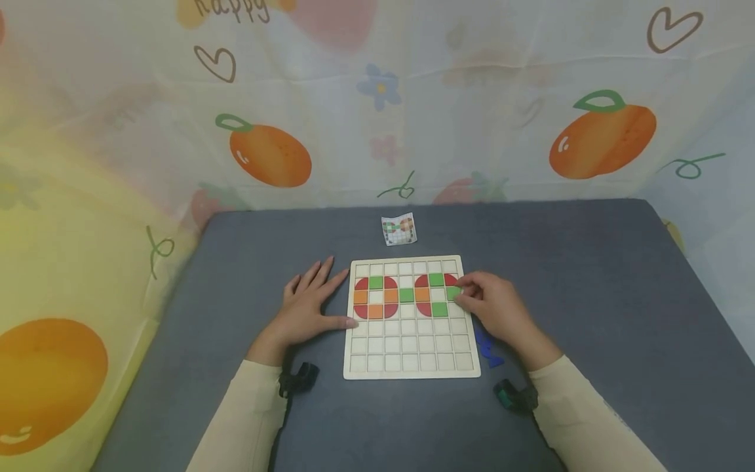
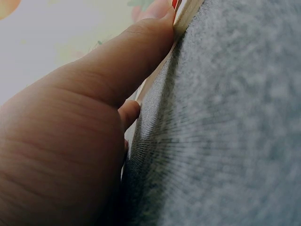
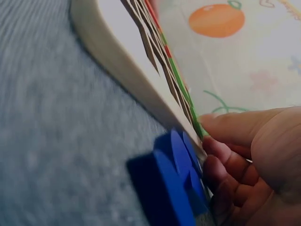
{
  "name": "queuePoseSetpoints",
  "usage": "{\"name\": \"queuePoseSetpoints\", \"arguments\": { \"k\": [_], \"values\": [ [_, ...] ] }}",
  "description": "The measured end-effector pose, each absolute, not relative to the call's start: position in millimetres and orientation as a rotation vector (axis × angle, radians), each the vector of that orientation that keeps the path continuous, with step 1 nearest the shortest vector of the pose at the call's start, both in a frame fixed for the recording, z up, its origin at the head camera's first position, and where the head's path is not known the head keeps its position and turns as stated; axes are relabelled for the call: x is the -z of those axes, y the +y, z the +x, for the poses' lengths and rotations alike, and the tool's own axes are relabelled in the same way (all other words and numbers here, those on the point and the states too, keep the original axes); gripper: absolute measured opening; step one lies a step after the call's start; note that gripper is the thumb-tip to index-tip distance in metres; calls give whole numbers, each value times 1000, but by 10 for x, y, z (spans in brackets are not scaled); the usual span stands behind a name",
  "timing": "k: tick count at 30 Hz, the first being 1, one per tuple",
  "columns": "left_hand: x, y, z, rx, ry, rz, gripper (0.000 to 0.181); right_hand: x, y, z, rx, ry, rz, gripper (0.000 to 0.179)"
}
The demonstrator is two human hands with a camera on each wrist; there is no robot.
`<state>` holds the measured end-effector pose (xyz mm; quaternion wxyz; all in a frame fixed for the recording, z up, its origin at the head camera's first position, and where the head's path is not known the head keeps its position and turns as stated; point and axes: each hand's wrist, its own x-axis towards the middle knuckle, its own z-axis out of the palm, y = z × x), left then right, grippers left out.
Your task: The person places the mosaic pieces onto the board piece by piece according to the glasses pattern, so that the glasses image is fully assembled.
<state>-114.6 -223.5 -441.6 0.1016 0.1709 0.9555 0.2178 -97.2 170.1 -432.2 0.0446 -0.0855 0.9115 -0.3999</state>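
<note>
Left hand braces the board, right hand sets fingertips to a green tile

From where I stand, the left hand (image 1: 307, 314) is spread wide at nine o'clock on the board (image 1: 409, 345), its thumb over the rim and its forefinger up by the ten o'clock corner. I take that as bracing, so the wood won't slide under the other hand's touch. Opposite, between two and three o'clock, the right hand (image 1: 501, 305) is narrow: thumb and curled forefinger pinch the green tile (image 1: 451, 293) at the outer edge of the right ring (image 1: 439, 309). Fingertips alone would suit so small a piece; whether it sits flat in its cell I can't tell.

That ring has a gap at its four o'clock corner, while the left ring (image 1: 375, 311) is filled all round, with a green link (image 1: 406, 295) between the two. Just outside the rim, at four o'clock, lie some blue pieces (image 3: 169, 174), handy for the right hand, I'd guess. Out at twelve o'clock, apart from the board, sits a card (image 1: 399, 229) printed with a similar pair of rings, probably put there to be read at a glance over the work, with the table (image 1: 560, 262) bearing it all and a fruit-printed cloth (image 1: 472, 131) behind
</note>
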Motion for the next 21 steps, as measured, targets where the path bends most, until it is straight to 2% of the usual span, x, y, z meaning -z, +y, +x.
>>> {"name": "queuePoseSetpoints", "arguments": {
  "k": [9,21],
  "values": [
    [4415,-2238,-1147,-644,2824,511,116,4420,1742,-956,1439,2734,-260,28],
    [4435,-2260,-1141,-654,2830,515,116,4252,2104,-908,1649,2403,-307,50]
  ]
}}
